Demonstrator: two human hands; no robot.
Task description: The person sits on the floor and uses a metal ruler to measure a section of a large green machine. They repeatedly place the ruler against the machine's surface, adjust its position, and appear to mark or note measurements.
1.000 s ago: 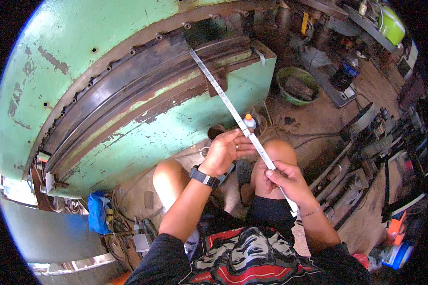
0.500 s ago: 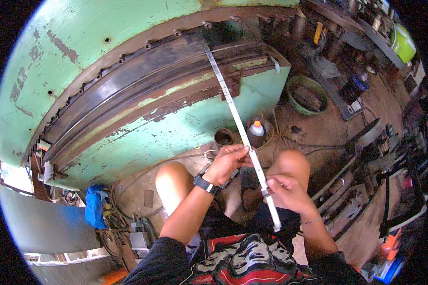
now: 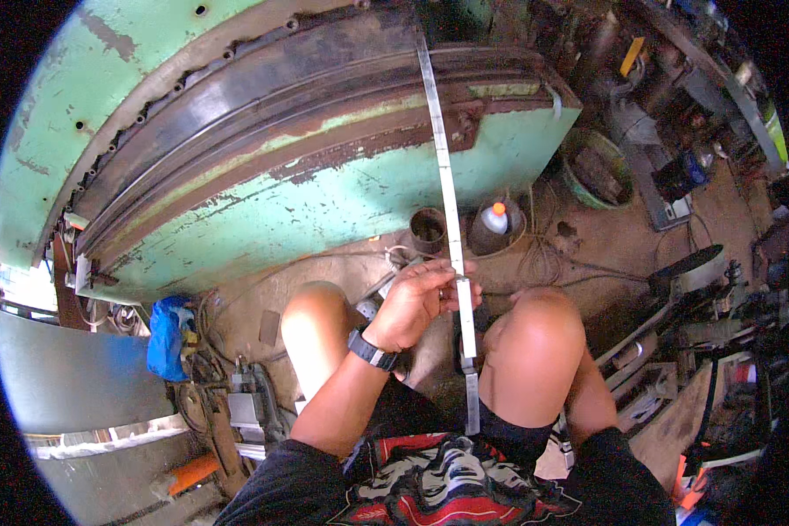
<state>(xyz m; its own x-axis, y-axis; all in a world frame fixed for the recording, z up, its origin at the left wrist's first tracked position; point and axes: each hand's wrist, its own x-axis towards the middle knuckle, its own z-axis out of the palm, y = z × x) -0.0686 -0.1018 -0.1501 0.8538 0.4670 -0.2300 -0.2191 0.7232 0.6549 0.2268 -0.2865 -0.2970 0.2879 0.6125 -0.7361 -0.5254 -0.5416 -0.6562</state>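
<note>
My left hand (image 3: 415, 302), with a dark watch on its wrist, pinches a long white folding ruler (image 3: 450, 206) with dark marks. The ruler's far end lies over the dark curved metal rail (image 3: 263, 101) of a large green machine part. Its near end, a short offset segment (image 3: 472, 403), hangs between my knees. My right forearm (image 3: 592, 403) passes behind my right knee (image 3: 539, 333), which hides the right hand and its fingers.
By the green panel (image 3: 324, 210) stand a dark can (image 3: 427, 230) and a white bottle with an orange cap (image 3: 495, 219). A green basin (image 3: 579, 180) sits beyond. Cables (image 3: 543, 254) cross the floor. A blue bag (image 3: 168, 337) lies left; metal parts (image 3: 688, 272) crowd the right.
My right hand has left the ruler's near end and gone behind my right knee. The left hand still pinches the ruler, which now stands more upright in view. The whole view has shifted.
</note>
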